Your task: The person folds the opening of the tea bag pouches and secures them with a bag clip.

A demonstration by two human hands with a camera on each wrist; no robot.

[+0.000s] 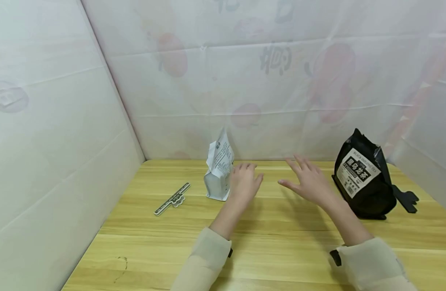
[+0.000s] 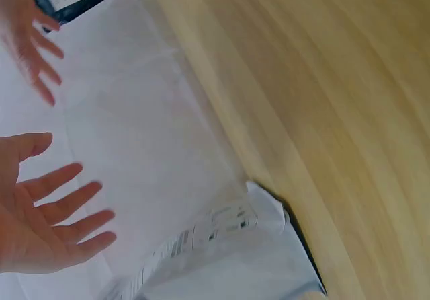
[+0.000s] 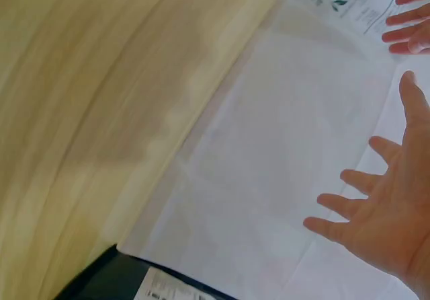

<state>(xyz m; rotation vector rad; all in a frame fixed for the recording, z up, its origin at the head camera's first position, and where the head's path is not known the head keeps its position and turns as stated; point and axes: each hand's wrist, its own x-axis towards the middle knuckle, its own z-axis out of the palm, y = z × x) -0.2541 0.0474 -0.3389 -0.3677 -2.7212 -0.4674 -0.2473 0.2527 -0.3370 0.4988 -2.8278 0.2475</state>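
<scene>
My left hand hovers with fingers spread and empty just beside the white pouch, which stands upright on the counter near the back wall. A careless nudge could topple it. My right hand is spread and empty too; the black oolong tea bag crowds that side, while the counter in front of me offers room.

A pale wooden desk with a lengthwise grain fills the lower part of the head view, and a small dark scuff marks its near left corner. White sheeting stands along the far edge and both side edges, meeting at the far left corner. Faint red and grey printed shapes show through the back sheet, and creases run across it. The light is soft and even, with only weak shadows on the wood.
</scene>
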